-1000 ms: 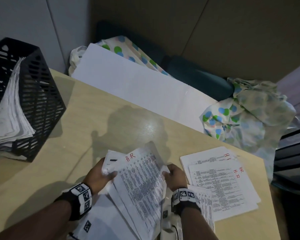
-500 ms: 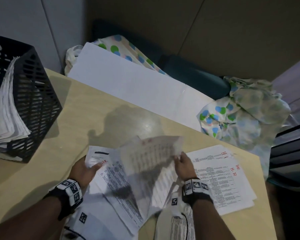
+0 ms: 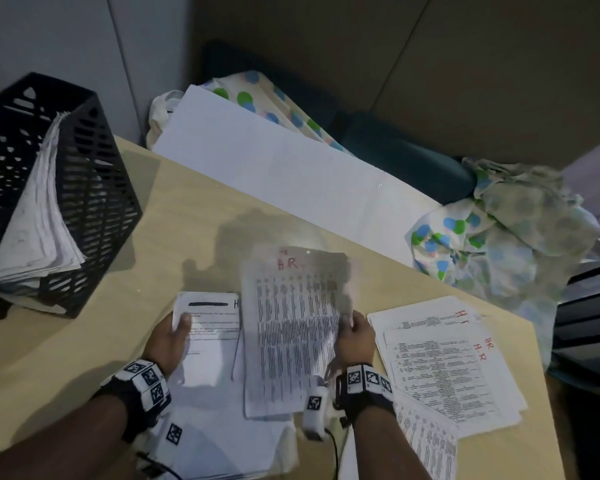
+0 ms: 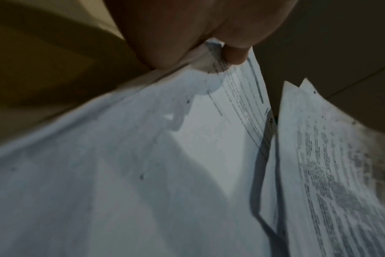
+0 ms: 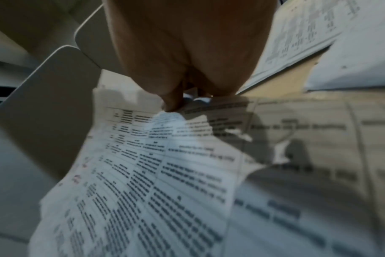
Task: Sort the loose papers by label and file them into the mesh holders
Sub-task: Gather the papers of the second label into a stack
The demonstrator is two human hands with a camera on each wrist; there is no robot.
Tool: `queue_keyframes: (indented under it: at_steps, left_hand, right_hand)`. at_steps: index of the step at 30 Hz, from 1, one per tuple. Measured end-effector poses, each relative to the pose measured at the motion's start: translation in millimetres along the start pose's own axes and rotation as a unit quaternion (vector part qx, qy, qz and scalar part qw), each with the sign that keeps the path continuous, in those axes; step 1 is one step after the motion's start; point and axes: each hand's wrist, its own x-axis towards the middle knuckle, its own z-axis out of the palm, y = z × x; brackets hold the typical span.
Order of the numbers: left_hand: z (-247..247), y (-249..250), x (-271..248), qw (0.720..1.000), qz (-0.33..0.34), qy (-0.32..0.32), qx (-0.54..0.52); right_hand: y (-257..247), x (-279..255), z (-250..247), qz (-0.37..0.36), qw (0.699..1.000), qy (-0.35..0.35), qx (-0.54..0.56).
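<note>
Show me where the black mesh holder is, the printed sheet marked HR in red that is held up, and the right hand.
Black mesh holder (image 3: 94,216), head view: its side wall.
Printed sheet marked HR in red (image 3: 293,327), head view: middle of the text.
Right hand (image 3: 355,337), head view: its back.

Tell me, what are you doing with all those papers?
A person is sorting papers at a table. The right hand pinches a printed sheet marked "HR" in red. The left hand grips the rest of the loose stack by its edge. More sheets marked "HR" lie in a pile on the right. A black mesh holder, at the far left, already has papers in it.
</note>
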Motion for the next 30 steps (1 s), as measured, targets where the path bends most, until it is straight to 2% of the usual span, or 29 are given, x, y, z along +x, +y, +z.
queue_keyframes:
  at_steps: [3, 6, 8, 11, 12, 14, 16, 18, 19, 20, 21, 23, 27, 30]
  left_hand:
    - [2.6, 6.1, -3.3, 1.000, -0.009, 0.006, -0.009]
    - [11.4, 14.1, -5.8, 0.998, -0.032, -0.002, -0.045]
    - [19.3, 16.0, -7.0, 0.998, -0.014, -0.027, -0.048]
    - [30.3, 9.0, -4.8, 0.999, -0.010, -0.047, -0.022]
    - [34.1, 6.8, -4.3, 0.998, -0.013, -0.054, -0.018]
    - [41.0, 9.8, -7.0, 0.998, -0.024, -0.058, -0.020]
    - [45.7, 12.7, -9.0, 0.998, -0.029, -0.061, -0.012]
    - [49.8, 13.2, -9.4, 0.998, -0.030, -0.062, -0.012]
    - [52.2, 13.4, -10.8, 0.997, -0.035, -0.067, -0.009]
    - [55.0, 13.3, -11.7, 0.997, -0.038, -0.072, -0.011]
    - [56.6, 15.8, -13.8, 0.996, -0.040, -0.075, -0.005]
    - [64.4, 21.8, -18.6, 0.995, -0.031, -0.086, 0.029]
    - [79.9, 31.1, -21.4, 0.992, -0.005, -0.102, 0.073]
    - [83.8, 36.1, -19.0, 0.989, 0.000, -0.116, 0.087]
  right_hand:
    - [0.9, -12.4, 7.4, 0.030, 0.997, -0.050, -0.055]
    - [3.8, -33.4, 22.9, 0.005, 0.992, -0.106, -0.074]
    - [3.0, -44.9, 28.3, -0.034, 0.986, -0.151, -0.068]
    - [2.0, -48.6, 16.8, -0.079, 0.965, -0.237, -0.080]
    - [4.9, -44.8, 6.7, -0.072, 0.967, -0.238, -0.048]
    - [20.1, -29.2, -28.5, -0.015, 0.989, -0.149, 0.005]
    - [55.0, -11.3, -77.7, 0.061, 0.996, -0.008, -0.062]
    - [97.5, -9.0, -131.2, 0.202, 0.962, 0.078, -0.168]
    - [117.0, -16.2, -152.2, 0.292, 0.932, 0.086, -0.197]
    - [132.5, -27.8, -166.2, 0.365, 0.903, 0.067, -0.217]
    - [143.5, -39.9, -173.9, 0.404, 0.887, 0.026, -0.223]
    - [158.8, -61.6, -175.5, 0.411, 0.886, -0.028, -0.214]
    - [176.1, -73.6, -161.7, 0.345, 0.928, -0.004, -0.143]
    - [173.1, -72.6, -163.8, 0.288, 0.957, 0.011, -0.017]
